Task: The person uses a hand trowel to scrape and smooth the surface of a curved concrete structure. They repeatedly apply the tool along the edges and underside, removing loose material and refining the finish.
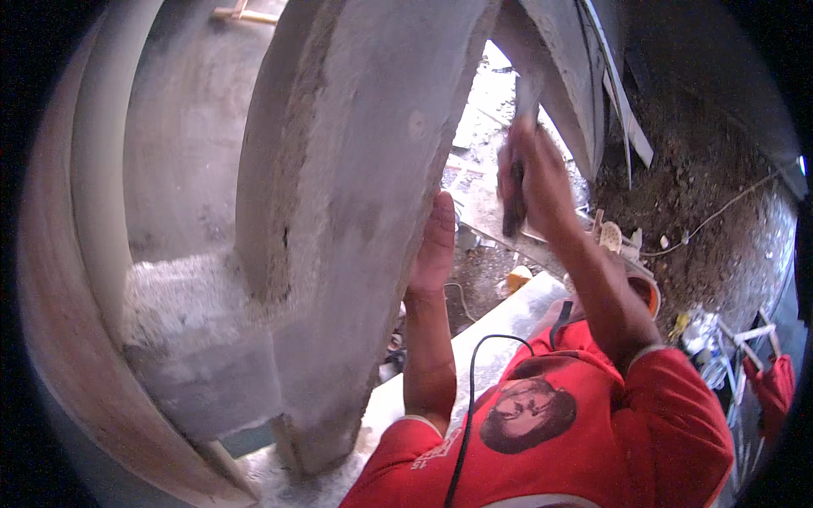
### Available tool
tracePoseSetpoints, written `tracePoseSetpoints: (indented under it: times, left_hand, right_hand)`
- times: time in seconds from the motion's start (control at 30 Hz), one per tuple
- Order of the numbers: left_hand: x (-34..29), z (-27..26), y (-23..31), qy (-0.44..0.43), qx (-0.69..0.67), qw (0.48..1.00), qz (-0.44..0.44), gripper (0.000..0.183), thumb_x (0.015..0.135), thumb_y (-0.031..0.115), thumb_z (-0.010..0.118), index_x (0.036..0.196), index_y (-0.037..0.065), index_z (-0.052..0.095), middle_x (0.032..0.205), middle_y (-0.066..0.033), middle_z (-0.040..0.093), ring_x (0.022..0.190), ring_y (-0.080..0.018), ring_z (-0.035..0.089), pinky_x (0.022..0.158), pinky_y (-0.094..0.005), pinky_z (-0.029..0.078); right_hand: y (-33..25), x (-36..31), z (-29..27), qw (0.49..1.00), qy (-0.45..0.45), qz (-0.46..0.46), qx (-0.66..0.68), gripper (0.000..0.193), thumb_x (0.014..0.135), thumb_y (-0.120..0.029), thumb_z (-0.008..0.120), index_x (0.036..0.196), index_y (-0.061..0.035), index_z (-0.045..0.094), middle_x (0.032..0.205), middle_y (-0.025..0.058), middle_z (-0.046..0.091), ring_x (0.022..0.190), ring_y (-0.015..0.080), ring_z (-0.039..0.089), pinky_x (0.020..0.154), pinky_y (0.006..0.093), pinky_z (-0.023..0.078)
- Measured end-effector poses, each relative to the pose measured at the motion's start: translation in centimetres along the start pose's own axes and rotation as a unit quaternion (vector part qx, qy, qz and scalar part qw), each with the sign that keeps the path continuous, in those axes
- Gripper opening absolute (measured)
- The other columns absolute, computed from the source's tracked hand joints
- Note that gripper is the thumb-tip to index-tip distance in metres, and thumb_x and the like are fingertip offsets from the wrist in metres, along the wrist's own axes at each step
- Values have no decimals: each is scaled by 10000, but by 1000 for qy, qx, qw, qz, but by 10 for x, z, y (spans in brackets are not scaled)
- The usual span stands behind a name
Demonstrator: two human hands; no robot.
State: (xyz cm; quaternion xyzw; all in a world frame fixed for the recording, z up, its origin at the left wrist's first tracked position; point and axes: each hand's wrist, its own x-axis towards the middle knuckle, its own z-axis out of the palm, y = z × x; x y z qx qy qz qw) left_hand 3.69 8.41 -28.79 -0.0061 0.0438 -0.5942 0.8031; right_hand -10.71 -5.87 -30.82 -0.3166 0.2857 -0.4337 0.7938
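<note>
In my right hand [542, 178] I grip a trowel-like tool; its dark handle [512, 218] sticks out below my fist. The tool's grey blade [527, 91] points upward and is blurred, in the gap beside a slanting concrete beam. My left hand [436, 245] lies upright against the right edge of a broad grey concrete column [364, 169], fingers stretched upward and partly hidden. The column's face looks smoothly plastered, with a rougher strip along its left side. To the right of the gap, the other concrete beam [555, 85] leans down from the top.
A curved wall and round post [102, 186] stand at left, beside a concrete ledge [195, 313]. Below me runs a pale slab [483, 343]. An orange-rimmed bucket [650, 292], a thin cable [707, 224], plastic bags [701, 330] and a red cloth [775, 389] lie right.
</note>
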Motion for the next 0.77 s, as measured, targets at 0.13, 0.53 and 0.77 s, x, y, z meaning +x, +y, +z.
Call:
tracePoseSetpoints:
  times: [0.13,0.53,0.77]
  left_hand:
    - [-18,-5,4,-46,-178,982,-30,552,1074,395,366,1483,26,400,1560,-164,385,1449,-313,346,1221,-529,238]
    - [-56,-1,10,-38,193,975,102,502,1081,318,405,1485,22,371,1546,-152,384,1413,-279,372,1220,-415,279]
    - [-52,11,-4,242,926,271,100,663,1042,478,454,1547,67,329,1608,-135,329,1468,-295,318,1212,-409,222]
  right_hand:
    - [28,-58,9,989,-130,56,-45,440,1056,-495,441,1029,-58,489,651,22,518,438,94,480,403,246,409]
    - [45,-79,38,986,-162,13,-44,424,1070,-472,405,926,-75,453,628,22,511,403,97,471,354,247,396]
    - [63,-84,40,988,-150,16,-17,420,1065,-482,414,941,-83,453,597,33,511,403,104,482,374,258,442]
